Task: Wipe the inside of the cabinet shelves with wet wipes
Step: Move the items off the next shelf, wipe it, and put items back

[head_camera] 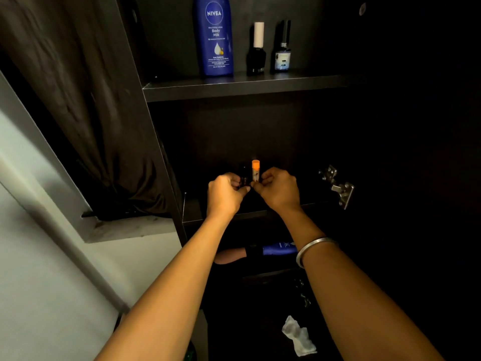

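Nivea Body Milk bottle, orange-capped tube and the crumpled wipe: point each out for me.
Nivea Body Milk bottle [214, 37]: head view, on its blue label face.
Orange-capped tube [255, 164]: head view, on its orange cap.
Crumpled wipe [299, 337]: head view, on its white middle.

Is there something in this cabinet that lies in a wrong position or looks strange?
Yes. A crumpled white wipe lies loose low in the cabinet, held by neither hand. Below the middle shelf, a blue bottle lies on its side, while the bottles on the top shelf stand upright.

I count three bottles [215, 35] on the upper shelf [234, 87], one orange-capped tube [255, 171], one crumpled wipe [299, 337], two hinges [338, 187].
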The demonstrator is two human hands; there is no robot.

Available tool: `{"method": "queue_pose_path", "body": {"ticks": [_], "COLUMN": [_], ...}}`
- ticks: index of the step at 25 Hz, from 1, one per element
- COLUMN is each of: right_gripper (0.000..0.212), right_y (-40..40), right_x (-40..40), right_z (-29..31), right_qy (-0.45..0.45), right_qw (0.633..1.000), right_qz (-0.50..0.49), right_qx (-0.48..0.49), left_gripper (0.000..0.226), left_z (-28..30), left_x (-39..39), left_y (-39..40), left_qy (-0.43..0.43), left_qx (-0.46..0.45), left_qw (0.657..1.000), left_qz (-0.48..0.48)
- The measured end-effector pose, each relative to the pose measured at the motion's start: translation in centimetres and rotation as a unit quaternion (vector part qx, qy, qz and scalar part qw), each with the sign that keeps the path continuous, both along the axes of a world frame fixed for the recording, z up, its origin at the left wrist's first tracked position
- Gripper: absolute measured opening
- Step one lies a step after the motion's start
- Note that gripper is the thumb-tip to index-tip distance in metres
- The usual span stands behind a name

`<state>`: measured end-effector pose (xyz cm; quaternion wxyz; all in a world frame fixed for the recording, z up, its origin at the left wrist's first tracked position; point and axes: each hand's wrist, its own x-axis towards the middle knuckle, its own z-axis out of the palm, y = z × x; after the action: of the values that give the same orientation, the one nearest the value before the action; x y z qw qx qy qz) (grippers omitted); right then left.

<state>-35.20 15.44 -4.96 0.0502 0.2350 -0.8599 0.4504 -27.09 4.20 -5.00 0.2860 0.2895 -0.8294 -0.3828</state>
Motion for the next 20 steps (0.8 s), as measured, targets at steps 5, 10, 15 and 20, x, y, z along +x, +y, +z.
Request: {"method": "queue_pose_path", "body": {"ticks": [5,10,15,20], "right_gripper": [0.015,0.017,0.016,0.016], "right_y": [-0.18,-0.26,-0.10,-0.26], "right_x": [0.21,0.20,0.31,0.29], "right_z": [0.22,0.10,0.21,0.39], "right_qy": [-0.007,-0.011,-0.005,-0.009], "right_qw": [1.000,1.000,1.000,0.999], "right_qz": [-0.019,-0.016,-0.020,-0.023], "right_qx": [0.017,0.014,0.015,0.023], "left_gripper": [0.023,0.022,0.025,0.024], "left_z": [-0.08,-0.05,-0.14,-0.25], "left_x": [-0.14,-0.17,-0.07,-0.08], "left_y": [-0.15,-0.14,-0.17,-0.24], "left_qy": [0.000,-0.009,-0.010,-0.005], "left_qx": [0.003,0.006,0.005,-0.001], "left_qw": [1.000,1.000,1.000,1.000], "left_qz": [0.010,0.015,0.017,0.012]}}
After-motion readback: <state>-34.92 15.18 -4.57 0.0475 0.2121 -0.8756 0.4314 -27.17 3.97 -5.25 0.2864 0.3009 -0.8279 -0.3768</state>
